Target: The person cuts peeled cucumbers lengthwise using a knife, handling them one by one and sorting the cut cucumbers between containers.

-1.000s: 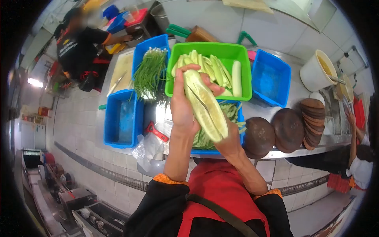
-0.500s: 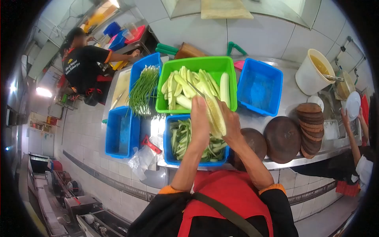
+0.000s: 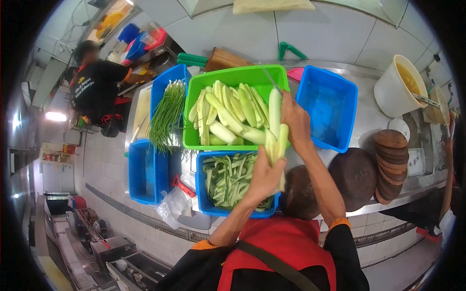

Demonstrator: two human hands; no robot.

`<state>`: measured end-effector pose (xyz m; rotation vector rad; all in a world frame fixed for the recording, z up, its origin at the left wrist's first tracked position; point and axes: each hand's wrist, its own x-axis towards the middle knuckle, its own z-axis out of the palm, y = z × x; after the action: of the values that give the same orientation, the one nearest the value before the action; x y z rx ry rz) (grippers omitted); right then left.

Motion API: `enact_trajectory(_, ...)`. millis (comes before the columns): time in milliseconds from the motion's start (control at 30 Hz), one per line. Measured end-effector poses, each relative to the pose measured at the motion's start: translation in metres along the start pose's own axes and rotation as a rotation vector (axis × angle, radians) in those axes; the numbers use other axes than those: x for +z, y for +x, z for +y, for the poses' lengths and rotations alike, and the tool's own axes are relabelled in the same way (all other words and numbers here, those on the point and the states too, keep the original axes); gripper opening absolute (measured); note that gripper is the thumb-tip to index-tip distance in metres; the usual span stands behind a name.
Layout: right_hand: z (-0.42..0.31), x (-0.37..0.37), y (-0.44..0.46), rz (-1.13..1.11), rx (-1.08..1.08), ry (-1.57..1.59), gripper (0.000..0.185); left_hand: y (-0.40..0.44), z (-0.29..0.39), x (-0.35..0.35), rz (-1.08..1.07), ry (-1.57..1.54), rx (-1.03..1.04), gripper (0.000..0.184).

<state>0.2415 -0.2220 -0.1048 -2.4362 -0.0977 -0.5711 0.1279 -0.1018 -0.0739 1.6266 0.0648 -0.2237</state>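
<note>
My left hand is closed around split lengths of peeled cucumber, held upright over the near right edge of the green basin. My right hand grips a knife; its thin blade points up and left past the basin's far right corner, and its handle is hidden in the fingers. Close beside that hand, a whole peeled cucumber stands out at the basin's right side. Many cut cucumber pieces fill the rest of the basin. Below it, a blue basin contains green peelings.
Green onions lie in a blue basin at left. Another blue basin stands at right, near round dark wooden boards and a white bucket. A red-handled peeler lies by a plastic bag. A co-worker stands far left.
The cucumber halves, previously between both hands, are now in my left hand alone. My right hand has moved up and right with the knife. The view has shifted slightly.
</note>
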Motion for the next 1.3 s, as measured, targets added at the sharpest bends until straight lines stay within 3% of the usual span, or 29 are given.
enact_trajectory(33,0.004,-0.001,0.002,0.003,0.011,0.199,0.024,0.015,0.000,-0.007,0.100,0.138,0.009,0.054)
enact_trajectory(67,0.006,0.000,-0.002,-0.013,0.022,0.205,0.024,0.030,-0.001,-0.014,0.198,0.274,0.009,0.054)
enact_trajectory(133,0.003,-0.009,-0.003,-0.148,0.226,0.487,0.023,0.090,-0.005,-0.037,0.203,0.153,-0.116,0.060)
enact_trajectory(167,0.007,-0.001,-0.008,-0.147,0.229,0.485,0.023,0.122,-0.007,-0.045,0.225,0.104,-0.198,0.061)
enact_trajectory(200,0.013,0.012,-0.018,-0.094,0.239,0.542,0.024,0.142,-0.004,-0.056,0.156,0.367,0.103,0.065)
enact_trajectory(233,0.017,0.020,-0.025,-0.038,0.246,0.601,0.025,0.175,-0.044,-0.056,0.476,0.902,0.415,0.066)
enact_trajectory(267,0.017,0.023,-0.029,-0.029,0.245,0.602,0.025,0.189,-0.042,-0.049,0.474,0.903,0.423,0.066)
enact_trajectory(333,0.013,0.025,-0.037,-0.055,0.418,0.662,0.026,0.208,-0.044,-0.038,0.275,1.127,0.437,0.070)
enact_trajectory(367,0.012,0.022,-0.039,-0.051,0.425,0.662,0.026,0.219,-0.053,-0.029,0.060,0.937,0.275,0.065)
enact_trajectory(400,0.008,0.014,-0.038,-0.100,0.542,0.794,0.026,0.220,-0.057,-0.017,0.052,0.939,0.274,0.065)
enact_trajectory(467,0.006,0.009,-0.040,-0.137,0.659,0.927,0.026,0.224,-0.061,0.002,-0.061,1.146,-0.052,0.062)
enact_trajectory(600,0.003,0.001,-0.042,-0.086,0.696,1.032,0.026,0.230,-0.081,0.004,0.052,1.169,0.031,0.063)
enact_trajectory(800,0.001,0.004,-0.039,-0.097,0.556,0.991,0.034,0.242,-0.075,-0.023,-0.069,1.063,0.099,0.062)
enact_trajectory(867,-0.003,0.002,-0.038,-0.106,0.499,0.955,0.037,0.244,-0.071,-0.028,-0.188,0.750,-0.010,0.061)
enact_trajectory(933,-0.004,0.000,-0.039,-0.098,0.516,0.972,0.041,0.231,-0.049,-0.022,-0.186,0.665,-0.099,0.063)
enact_trajectory(1000,-0.001,-0.002,-0.041,-0.110,0.514,1.000,0.041,0.219,-0.044,-0.016,-0.055,0.426,-0.122,0.067)
enact_trajectory(1133,0.005,-0.003,-0.044,-0.089,0.533,1.102,0.039,0.186,-0.072,-0.013,-0.137,0.293,-0.022,0.056)
enact_trajectory(1200,0.003,-0.010,-0.047,-0.124,0.569,1.100,0.037,0.182,-0.077,-0.012,-0.086,0.316,0.106,0.050)
enact_trajectory(1267,0.005,-0.016,-0.053,-0.161,0.598,1.096,0.035,0.187,-0.074,-0.017,0.108,0.269,0.313,0.049)
enact_trajectory(1300,0.005,-0.018,-0.063,-0.082,0.412,0.849,0.033,0.180,-0.047,-0.016,0.193,0.097,0.157,0.047)
